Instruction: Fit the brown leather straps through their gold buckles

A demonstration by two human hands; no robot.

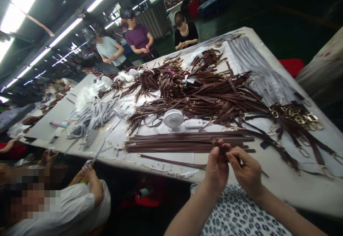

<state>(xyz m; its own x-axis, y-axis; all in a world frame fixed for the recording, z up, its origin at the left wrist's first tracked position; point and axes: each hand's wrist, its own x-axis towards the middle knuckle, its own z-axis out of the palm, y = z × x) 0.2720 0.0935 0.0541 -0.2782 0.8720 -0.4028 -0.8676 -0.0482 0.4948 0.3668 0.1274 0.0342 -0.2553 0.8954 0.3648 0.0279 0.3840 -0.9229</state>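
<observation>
A brown strap (213, 141) is held above the near edge of the surface (166, 166), its short end raised over the fingers. The grip of the left hand (217, 168) is closed around it, and it is pinched by the right hand (246, 171) just beside, with the fingertips drawn together. Beyond the hands, a row of straps (171, 143) is laid flat, with a white fan (174, 120) set behind it. A larger pile of straps (206, 98) is heaped farther back. Clear plastic (250, 59) is spread along the right side. In the background, a blue bin (211, 6) and a red bin (193, 9) are seen; their contents cannot be made out.
</observation>
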